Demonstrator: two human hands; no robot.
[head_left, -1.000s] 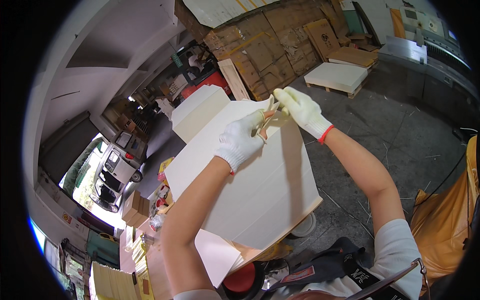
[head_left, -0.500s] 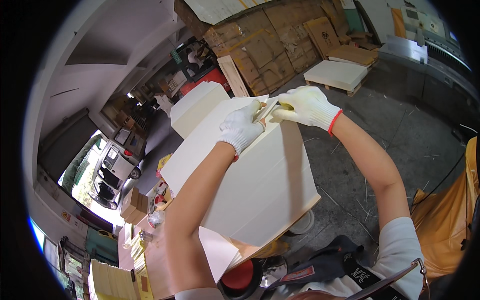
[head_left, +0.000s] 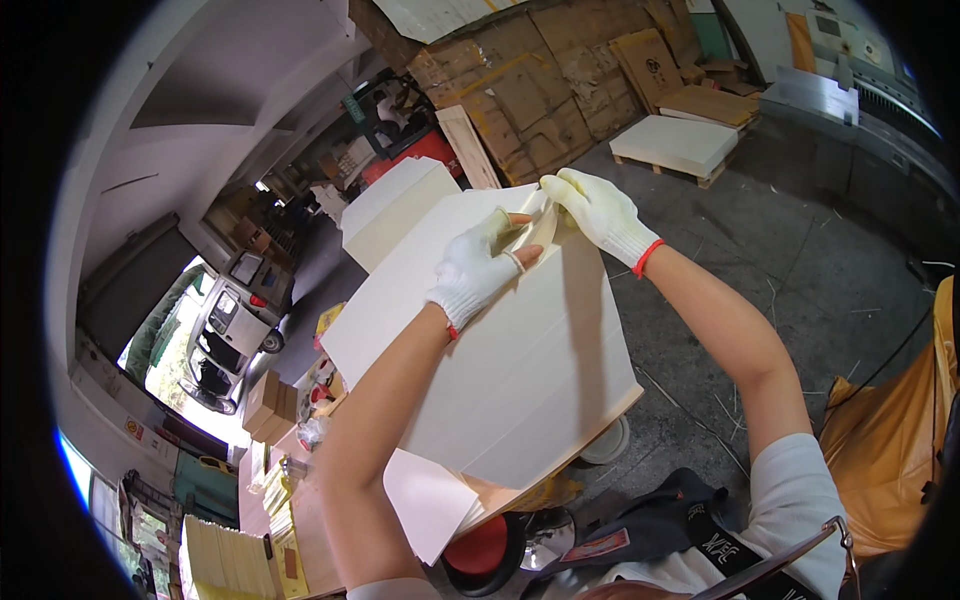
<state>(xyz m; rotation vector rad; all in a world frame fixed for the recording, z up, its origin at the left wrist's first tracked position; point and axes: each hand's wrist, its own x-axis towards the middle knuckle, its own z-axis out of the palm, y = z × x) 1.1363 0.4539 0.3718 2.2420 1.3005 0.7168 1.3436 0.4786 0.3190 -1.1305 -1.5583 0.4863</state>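
A tall stack of white paperboard sheets (head_left: 500, 370) lies before me, its side edges toward me. My right hand (head_left: 598, 215), in a white glove with a red cuff, pinches the lifted far corner of the top sheets, which curve up in a narrow flap (head_left: 543, 228). My left hand (head_left: 475, 265) is gloved too, with bare thumb and fingertip. It rests over the stack, thumb and finger spread against the flap; whether they grip any sheet is hard to see.
Another white stack (head_left: 400, 205) stands behind on the left. A pink-topped table (head_left: 315, 510) with boxes and small items is at lower left. A pallet of white sheets (head_left: 680, 145) sits at the far right. Orange cloth (head_left: 890, 430) hangs at right; a white van (head_left: 235, 320) is beyond.
My right hand has closed in to the left on the sheet corner, which now bends up more. My left hand has shifted slightly down, its thumb and finger wider apart.
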